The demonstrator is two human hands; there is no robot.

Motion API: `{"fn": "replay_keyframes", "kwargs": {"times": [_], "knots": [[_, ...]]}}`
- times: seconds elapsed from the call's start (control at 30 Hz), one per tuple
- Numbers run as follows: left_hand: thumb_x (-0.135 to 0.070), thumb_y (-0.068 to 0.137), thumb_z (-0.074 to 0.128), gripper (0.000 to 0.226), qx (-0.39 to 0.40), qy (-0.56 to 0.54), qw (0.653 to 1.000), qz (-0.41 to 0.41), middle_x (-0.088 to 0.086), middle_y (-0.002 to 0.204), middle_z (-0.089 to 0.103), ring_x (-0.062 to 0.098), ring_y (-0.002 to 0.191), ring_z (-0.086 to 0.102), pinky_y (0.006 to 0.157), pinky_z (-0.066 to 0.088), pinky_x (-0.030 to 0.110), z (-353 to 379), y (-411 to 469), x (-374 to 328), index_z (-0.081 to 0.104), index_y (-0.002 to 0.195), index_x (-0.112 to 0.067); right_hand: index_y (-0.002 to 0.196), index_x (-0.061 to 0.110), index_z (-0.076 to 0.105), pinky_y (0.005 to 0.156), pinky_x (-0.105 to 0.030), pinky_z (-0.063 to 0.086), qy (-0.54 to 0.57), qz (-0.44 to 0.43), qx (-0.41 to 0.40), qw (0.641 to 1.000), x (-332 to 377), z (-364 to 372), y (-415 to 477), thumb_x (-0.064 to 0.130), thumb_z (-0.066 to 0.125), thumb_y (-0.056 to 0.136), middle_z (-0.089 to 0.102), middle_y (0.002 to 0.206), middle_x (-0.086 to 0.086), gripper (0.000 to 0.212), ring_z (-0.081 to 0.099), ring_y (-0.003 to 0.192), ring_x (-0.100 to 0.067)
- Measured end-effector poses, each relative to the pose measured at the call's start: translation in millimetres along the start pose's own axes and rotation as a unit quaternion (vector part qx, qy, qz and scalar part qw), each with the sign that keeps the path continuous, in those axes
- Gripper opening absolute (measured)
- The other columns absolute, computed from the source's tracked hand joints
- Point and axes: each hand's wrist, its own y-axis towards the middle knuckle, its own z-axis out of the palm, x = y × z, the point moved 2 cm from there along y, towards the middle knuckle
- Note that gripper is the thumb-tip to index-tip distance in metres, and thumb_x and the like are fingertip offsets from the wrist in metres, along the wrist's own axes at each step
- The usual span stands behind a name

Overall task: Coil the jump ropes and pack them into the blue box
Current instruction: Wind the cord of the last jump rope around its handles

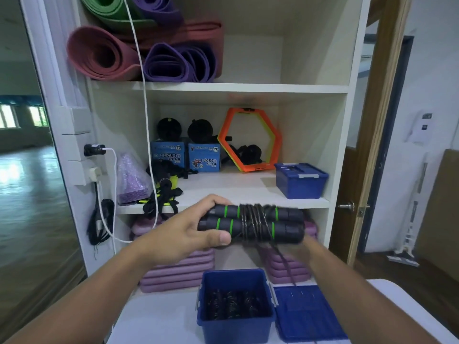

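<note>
Gripping black green-ringed handles (214,225), cord (251,219) wound round.

Right hand (308,243) blurred, mostly hidden behind rope handles (250,223); blue box (236,330) contents dark, indistinct.

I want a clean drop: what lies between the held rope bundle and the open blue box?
In the head view, nothing solid: only a loose tail of the rope bundle hangs there, right of the blue box, above its lid.
</note>
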Motion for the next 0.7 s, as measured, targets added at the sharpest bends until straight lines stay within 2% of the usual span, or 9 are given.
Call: {"fn": "replay_keyframes", "kwargs": {"times": [0.07, 0.1, 0.2, 0.27, 0.37, 0.43, 0.5, 0.63, 0.7], "knots": [[-0.026, 0.089, 0.071, 0.042, -0.071, -0.006, 0.997, 0.014, -0.017, 0.086, 0.066, 0.001, 0.074, 0.059, 0.066, 0.048, 0.02, -3, 7, -1, 0.05, 0.123, -0.016, 0.088, 0.013, 0.071, 0.045, -0.016, 0.032, 0.056, 0.01, -0.004, 0.998, -19, 16, -4, 0.038, 0.066, 0.092, 0.057, 0.058, 0.006, 0.025, 0.039, 0.046, -0.006], [-0.026, 0.087, 0.069, 0.039, -0.11, -0.001, 0.994, 0.017, -0.019, 0.084, 0.067, 0.0, 0.071, 0.059, 0.066, 0.048, 0.02, -4, 11, 1, 0.051, 0.121, -0.018, 0.091, 0.013, 0.072, 0.043, -0.018, 0.028, 0.074, 0.005, -0.012, 0.997, -24, 24, -4, 0.033, 0.056, 0.098, 0.053, 0.059, 0.002, 0.027, 0.034, 0.044, -0.007], [-0.025, 0.09, 0.07, 0.037, -0.196, 0.054, 0.979, 0.008, -0.015, 0.098, 0.07, -0.004, 0.082, 0.065, 0.075, 0.049, 0.017, -11, 26, 20, 0.051, 0.122, -0.021, 0.103, 0.016, 0.07, 0.043, -0.018, 0.03, 0.03, 0.012, -0.015, 0.999, -29, 45, -1, 0.024, 0.047, 0.105, 0.049, 0.062, 0.004, 0.024, 0.035, 0.045, -0.007], [-0.028, 0.09, 0.072, 0.043, -0.249, 0.102, 0.963, -0.009, -0.01, 0.113, 0.068, 0.003, 0.101, 0.066, 0.088, 0.05, 0.026, -23, 36, 45, 0.048, 0.125, -0.024, 0.112, 0.014, 0.065, 0.046, -0.018, 0.034, -0.04, 0.025, 0.008, 0.999, -33, 51, -2, 0.021, 0.047, 0.105, 0.049, 0.064, 0.004, 0.021, 0.038, 0.048, -0.007], [-0.029, 0.089, 0.073, 0.048, -0.332, 0.226, 0.914, -0.059, -0.002, 0.118, 0.061, 0.017, 0.102, 0.062, 0.09, 0.052, 0.038, -49, 41, 74, 0.042, 0.126, -0.025, 0.106, 0.01, 0.065, 0.055, -0.023, 0.039, -0.191, 0.026, 0.051, 0.98, -36, 51, -10, 0.028, 0.05, 0.103, 0.05, 0.062, 0.005, 0.024, 0.041, 0.052, -0.006], [-0.029, 0.09, 0.071, 0.049, -0.305, 0.33, 0.886, -0.111, 0.004, 0.117, 0.053, 0.023, 0.097, 0.06, 0.086, 0.052, 0.042, -58, 39, 91, 0.038, 0.126, -0.022, 0.094, 0.013, 0.062, 0.059, -0.03, 0.038, -0.283, 0.004, 0.045, 0.958, -36, 42, -11, 0.035, 0.05, 0.102, 0.05, 0.063, 0.004, 0.026, 0.04, 0.056, -0.007], [-0.031, 0.091, 0.069, 0.052, -0.229, 0.401, 0.876, -0.142, 0.005, 0.12, 0.048, 0.024, 0.095, 0.059, 0.085, 0.052, 0.041, -54, 34, 106, 0.035, 0.129, -0.021, 0.086, 0.023, 0.059, 0.061, -0.036, 0.041, -0.365, -0.027, 0.037, 0.93, -30, 33, -9, 0.036, 0.049, 0.102, 0.055, 0.067, 0.004, 0.023, 0.044, 0.06, -0.011], [-0.03, 0.091, 0.07, 0.056, -0.084, 0.405, 0.902, -0.125, -0.002, 0.128, 0.046, 0.017, 0.106, 0.057, 0.091, 0.048, 0.032, -31, 25, 110, 0.033, 0.132, -0.026, 0.097, 0.028, 0.069, 0.075, -0.035, 0.05, -0.423, -0.073, -0.027, 0.903, -1, 14, 3, 0.035, 0.053, 0.1, 0.069, 0.087, 0.015, 0.017, 0.061, 0.079, -0.006], [-0.033, 0.091, 0.069, 0.056, -0.025, 0.378, 0.92, -0.104, -0.006, 0.13, 0.05, 0.01, 0.106, 0.057, 0.093, 0.049, 0.03, -16, 20, 100, 0.033, 0.134, -0.031, 0.098, 0.029, 0.07, 0.076, -0.035, 0.052, -0.431, -0.091, -0.049, 0.896, 12, 5, 9, 0.034, 0.055, 0.099, 0.07, 0.088, 0.013, 0.016, 0.06, 0.078, -0.007]]}}
